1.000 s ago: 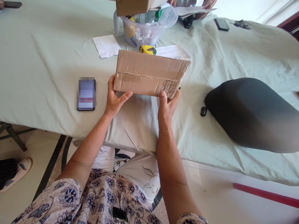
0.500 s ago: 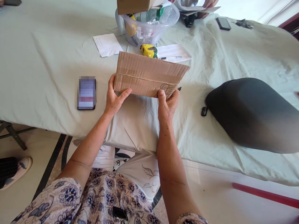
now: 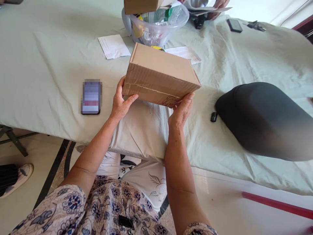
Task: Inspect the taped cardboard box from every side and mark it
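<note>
A brown cardboard box (image 3: 160,73) is held just above the pale green cloth-covered table (image 3: 49,65). My left hand (image 3: 120,101) grips its near left corner, thumb on the front face. My right hand (image 3: 181,110) holds its near right underside, fingers beneath the edge. The box is tilted so its broad top face shows, with a seam along the front face. A yellow tape measure (image 3: 158,48) is mostly hidden behind the box.
A phone (image 3: 91,97) lies left of my hands. Behind the box are a clear plastic tub (image 3: 156,24) of items, paper slips (image 3: 113,46), another cardboard box (image 3: 140,6) and another person's hands (image 3: 218,4). A large dark cushion-like object (image 3: 264,119) lies at right.
The box has been turned from standing on edge, flat face toward me, to tilted with its broad top face showing. My right hand shifted under the right corner. The tape measure became hidden.
</note>
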A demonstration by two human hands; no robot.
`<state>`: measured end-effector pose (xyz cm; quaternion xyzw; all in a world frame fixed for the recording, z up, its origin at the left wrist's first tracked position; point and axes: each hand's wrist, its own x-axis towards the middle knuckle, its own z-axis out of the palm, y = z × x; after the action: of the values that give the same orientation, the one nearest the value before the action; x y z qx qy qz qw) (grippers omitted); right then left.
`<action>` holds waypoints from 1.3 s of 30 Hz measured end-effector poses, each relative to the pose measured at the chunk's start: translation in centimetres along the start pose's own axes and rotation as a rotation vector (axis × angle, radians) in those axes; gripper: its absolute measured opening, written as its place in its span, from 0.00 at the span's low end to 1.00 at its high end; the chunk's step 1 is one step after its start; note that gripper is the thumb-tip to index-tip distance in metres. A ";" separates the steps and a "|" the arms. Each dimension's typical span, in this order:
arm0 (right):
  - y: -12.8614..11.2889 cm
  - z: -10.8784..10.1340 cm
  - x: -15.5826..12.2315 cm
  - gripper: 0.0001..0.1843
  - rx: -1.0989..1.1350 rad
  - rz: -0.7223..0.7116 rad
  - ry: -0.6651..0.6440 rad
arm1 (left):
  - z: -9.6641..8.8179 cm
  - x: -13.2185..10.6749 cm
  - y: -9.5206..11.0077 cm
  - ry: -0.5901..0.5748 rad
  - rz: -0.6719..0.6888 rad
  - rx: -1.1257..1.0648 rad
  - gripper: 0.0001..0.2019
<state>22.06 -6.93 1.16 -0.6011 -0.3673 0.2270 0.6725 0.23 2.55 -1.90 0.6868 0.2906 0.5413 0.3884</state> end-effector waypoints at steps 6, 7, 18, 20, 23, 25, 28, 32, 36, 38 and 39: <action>-1.3 0.6 -0.5 0.45 0.179 0.139 0.084 | 0.3 -0.2 -0.8 0.013 0.012 0.014 0.44; -1.2 0.5 -0.5 0.45 0.179 0.143 0.078 | 0.4 -0.2 -0.9 0.022 0.014 0.024 0.43; -0.5 0.7 -0.5 0.37 0.075 0.091 0.059 | 0.6 -0.6 0.9 0.074 -0.084 0.127 0.43; -0.6 0.8 -0.7 0.35 0.060 0.052 0.062 | 0.5 -0.6 1.2 0.078 -0.121 0.049 0.43; -0.6 1.0 -0.8 0.34 0.045 0.031 0.075 | 0.5 -0.4 1.1 0.095 -0.147 -0.046 0.40; -0.6 1.1 -0.9 0.34 0.028 0.013 0.062 | 0.6 -0.3 1.0 0.118 -0.149 -0.073 0.37; -0.7 1.2 -1.1 0.35 0.030 0.001 0.043 | 0.7 -0.3 1.0 0.150 -0.131 -0.108 0.38; -1.2 1.7 -1.6 0.37 0.047 -0.020 0.033 | 0.9 -0.5 1.4 0.137 -0.200 -0.138 0.39; -1.4 2.4 -2.0 0.43 0.085 -0.019 0.021 | 1.6 -0.8 1.9 0.161 -0.183 -0.118 0.39; -1.2 2.8 -2.2 0.47 0.101 0.003 0.039 | 2.1 -0.9 2.1 0.204 -0.135 -0.083 0.40; -0.9 2.9 -2.2 0.49 0.099 0.010 0.046 | 2.4 -1.0 2.1 0.223 -0.116 -0.067 0.41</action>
<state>18.32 -6.86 1.63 -0.5740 -0.3371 0.2344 0.7085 2.29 0.10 -0.88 0.5912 0.3531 0.6001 0.4070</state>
